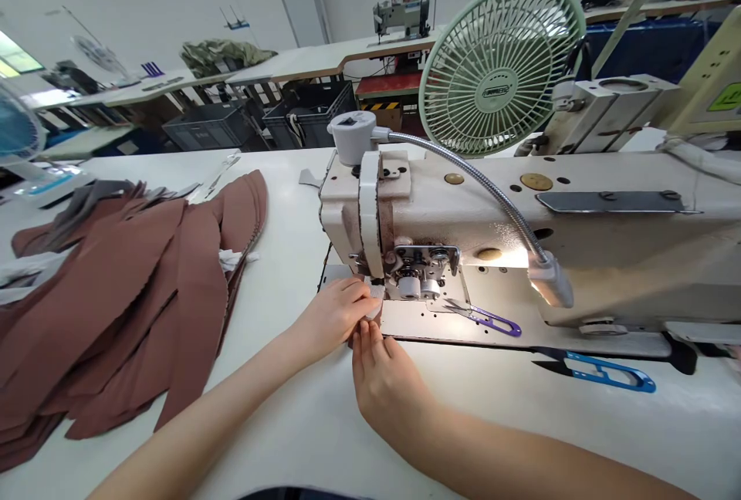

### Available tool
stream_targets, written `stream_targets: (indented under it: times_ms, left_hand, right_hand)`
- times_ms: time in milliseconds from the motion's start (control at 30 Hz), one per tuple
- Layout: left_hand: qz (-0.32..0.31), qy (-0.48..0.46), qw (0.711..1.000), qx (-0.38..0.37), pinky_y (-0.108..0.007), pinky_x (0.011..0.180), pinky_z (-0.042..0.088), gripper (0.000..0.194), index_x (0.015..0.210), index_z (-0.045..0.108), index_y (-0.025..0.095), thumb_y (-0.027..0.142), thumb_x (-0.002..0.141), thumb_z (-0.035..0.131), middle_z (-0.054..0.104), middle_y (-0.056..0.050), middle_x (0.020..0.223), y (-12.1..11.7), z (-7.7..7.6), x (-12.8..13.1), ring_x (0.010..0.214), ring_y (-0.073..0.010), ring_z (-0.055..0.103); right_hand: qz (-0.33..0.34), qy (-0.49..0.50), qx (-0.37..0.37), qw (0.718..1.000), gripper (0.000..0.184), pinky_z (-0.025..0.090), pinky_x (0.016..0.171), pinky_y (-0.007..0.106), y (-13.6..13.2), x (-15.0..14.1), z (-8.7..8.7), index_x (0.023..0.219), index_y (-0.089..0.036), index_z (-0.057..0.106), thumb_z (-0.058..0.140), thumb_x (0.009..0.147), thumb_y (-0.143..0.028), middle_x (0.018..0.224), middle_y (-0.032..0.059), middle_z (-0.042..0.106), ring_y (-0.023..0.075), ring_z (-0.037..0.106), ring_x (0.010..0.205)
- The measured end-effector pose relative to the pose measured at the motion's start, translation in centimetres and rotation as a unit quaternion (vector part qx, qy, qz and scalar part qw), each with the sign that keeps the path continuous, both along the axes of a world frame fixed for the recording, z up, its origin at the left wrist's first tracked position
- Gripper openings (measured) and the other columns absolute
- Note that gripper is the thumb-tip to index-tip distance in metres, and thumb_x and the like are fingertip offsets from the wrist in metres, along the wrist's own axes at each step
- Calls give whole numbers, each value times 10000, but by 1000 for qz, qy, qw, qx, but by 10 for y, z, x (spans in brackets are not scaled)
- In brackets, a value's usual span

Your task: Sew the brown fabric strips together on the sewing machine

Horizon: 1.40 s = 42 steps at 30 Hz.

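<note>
My two hands meet at the needle end of one sewing machine [521,230], over one small striped piece of fabric [376,292]. My left hand [333,317] is half closed, its bent fingers pressing on the piece; my right hand [389,380] is nearly flat, fingers together, tips at the near side of the piece, though I can't tell whether they pinch it. Two thread snips lie to the right of my hands: the purple snips [483,317] on the machine bed [417,322], the blue snips [644,383] farther right, across its near edge. Left of my hands is one heap of brown pieces [144,268], too overlapped to count, with a strip of white tabletop [289,238] between; more tabletop spreads between my forearms.
</note>
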State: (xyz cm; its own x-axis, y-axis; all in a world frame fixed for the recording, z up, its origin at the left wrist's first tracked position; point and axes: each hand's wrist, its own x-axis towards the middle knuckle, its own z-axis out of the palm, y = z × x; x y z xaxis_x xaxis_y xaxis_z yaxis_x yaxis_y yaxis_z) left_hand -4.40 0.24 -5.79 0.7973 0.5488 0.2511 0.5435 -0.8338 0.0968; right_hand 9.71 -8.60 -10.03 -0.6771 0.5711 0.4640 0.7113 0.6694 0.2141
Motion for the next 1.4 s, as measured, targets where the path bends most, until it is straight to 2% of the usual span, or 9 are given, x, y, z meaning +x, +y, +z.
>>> stream_targets:
  times_ms: [100,267,367,667,800,933,1167,1400]
  left_hand:
    - [-12,-12,1000,8,-264,671,426,190,849,605,156,79,853,431,579,-49,808,4,-1,-2,744,-159,506]
    - [-46,-55,997,-24,-260,740,450,180,882,612,170,103,860,446,611,-35,830,13,-5,-7,752,-139,549]
    - [-45,-60,996,-45,-250,755,450,207,864,618,180,93,861,429,619,-24,817,16,-7,-7,752,-132,564]
    - [-26,-53,996,-70,-225,731,428,255,792,655,197,40,828,457,612,6,731,25,-10,-3,728,-123,558]
    - [-25,-35,995,-85,-249,716,427,266,797,663,193,40,829,447,620,7,714,33,-13,-4,724,-134,558]
    - [-47,-41,996,-69,-266,672,425,302,827,676,197,35,834,422,652,-9,761,40,-17,-5,713,-141,558]
    - [-70,-61,994,-49,-298,748,452,271,860,693,169,112,904,432,654,-55,833,47,-19,-6,768,-157,563]
    - [-91,-53,994,-27,-314,787,451,297,799,664,147,134,923,395,649,-71,871,55,-12,-6,844,-183,559]
  right_hand:
    - [-1,5,-34,999,414,519,706,435,0,0,-1,1108,84,629,369,802,-16,1109,299,636,356,619,1033]
    - [11,10,-117,993,428,502,776,470,0,0,-2,1208,80,570,381,845,-45,1225,322,558,376,550,1150]
    - [16,3,-147,989,434,499,766,467,2,1,-1,1234,74,553,382,858,-59,1236,329,547,378,542,1160]
    - [0,-14,-128,992,438,487,705,449,8,1,-4,1236,72,552,404,855,-83,1250,341,524,395,558,1124]
    - [-10,-9,-156,988,471,484,760,460,15,0,-5,1273,71,520,490,867,-168,1292,339,487,408,523,1171]
    - [-35,2,-185,982,495,474,811,465,22,0,-3,1322,46,478,466,922,-247,1342,314,450,389,475,1234]
    - [-56,-2,-187,981,558,453,898,443,29,1,3,1334,58,458,443,954,-350,1331,293,474,358,473,1247]
    - [-76,-17,-246,966,613,408,980,488,32,1,7,1390,50,374,408,965,-390,1433,273,322,368,356,1332]
